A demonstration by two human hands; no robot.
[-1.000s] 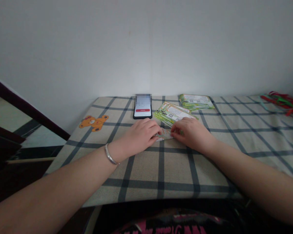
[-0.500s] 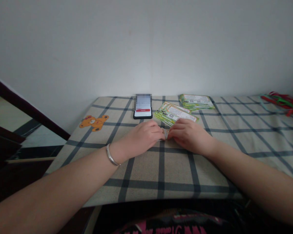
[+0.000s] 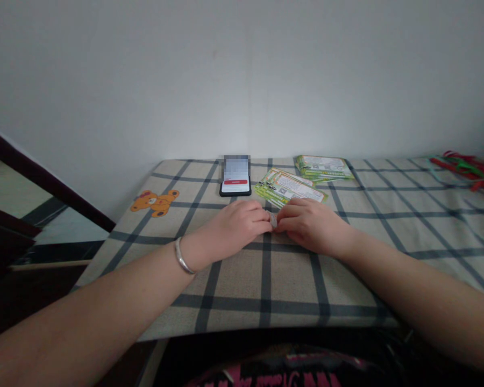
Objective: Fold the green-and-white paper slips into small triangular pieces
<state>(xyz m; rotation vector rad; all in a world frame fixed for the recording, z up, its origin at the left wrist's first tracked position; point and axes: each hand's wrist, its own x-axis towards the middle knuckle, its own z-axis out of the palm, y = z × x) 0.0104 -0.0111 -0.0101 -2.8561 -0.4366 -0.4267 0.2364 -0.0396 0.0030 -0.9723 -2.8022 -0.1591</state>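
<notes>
My left hand [image 3: 242, 224] and my right hand [image 3: 312, 223] meet over the middle of the table, fingertips almost touching. Between them shows a small pale piece of paper [image 3: 273, 219], pinched from both sides and mostly hidden by the fingers. Its exact shape cannot be made out. Just beyond my right hand, several green-and-white printed cards [image 3: 296, 188] lie fanned out and overlapping. A silver bangle [image 3: 181, 257] circles my left wrist.
A phone [image 3: 236, 181] with a lit screen lies beyond my left hand. A second stack of cards [image 3: 325, 165] rests near the wall. An orange bear cut-out [image 3: 155, 203] is at left on the checked tablecloth [image 3: 242, 303]. Red and green material [image 3: 471, 169] sits far right.
Both hands stay in nearly the same place, their fingers shifting slightly around the small piece of paper. The cards and the phone have not moved.
</notes>
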